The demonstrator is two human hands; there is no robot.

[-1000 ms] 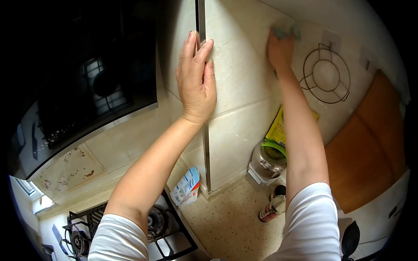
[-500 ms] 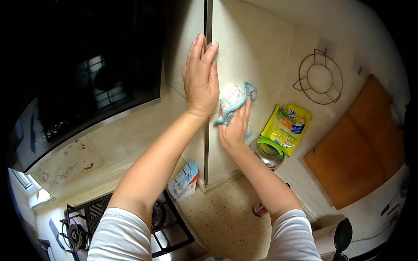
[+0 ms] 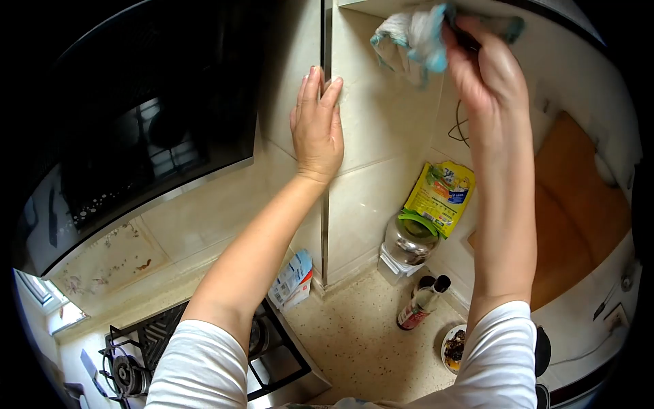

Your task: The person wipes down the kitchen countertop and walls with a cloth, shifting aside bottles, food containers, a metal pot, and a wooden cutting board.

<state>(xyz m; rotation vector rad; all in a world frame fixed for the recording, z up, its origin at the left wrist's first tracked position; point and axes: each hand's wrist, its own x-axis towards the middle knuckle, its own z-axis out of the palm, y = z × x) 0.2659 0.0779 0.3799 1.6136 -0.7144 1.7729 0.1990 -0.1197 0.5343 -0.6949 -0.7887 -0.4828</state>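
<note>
My left hand (image 3: 318, 129) lies flat against the tiled wall at the dark metal corner strip (image 3: 325, 238), fingers apart and pointing up. At the upper right, my right hand (image 3: 487, 71) is raised with its fingers closed on a white cloth with a blue-green edge (image 3: 419, 41). The cloth hangs bunched to the left of the fingers, in front of the wall near the underside of a cabinet (image 3: 381, 7), and is slightly blurred. Whether it touches the wall I cannot tell.
A black range hood (image 3: 150, 123) hangs above a gas stove (image 3: 136, 368). On the counter (image 3: 354, 341) are a blue-white packet (image 3: 291, 281), a glass jar (image 3: 411, 238), a yellow pouch (image 3: 441, 194), bottles (image 3: 419, 307) and a bowl (image 3: 454, 347). A brown board (image 3: 572, 211) leans at right.
My right hand first came down the wall with the cloth to beside my left hand, then rose to the upper right. My left hand stays on the corner strip. The view has shifted slightly.
</note>
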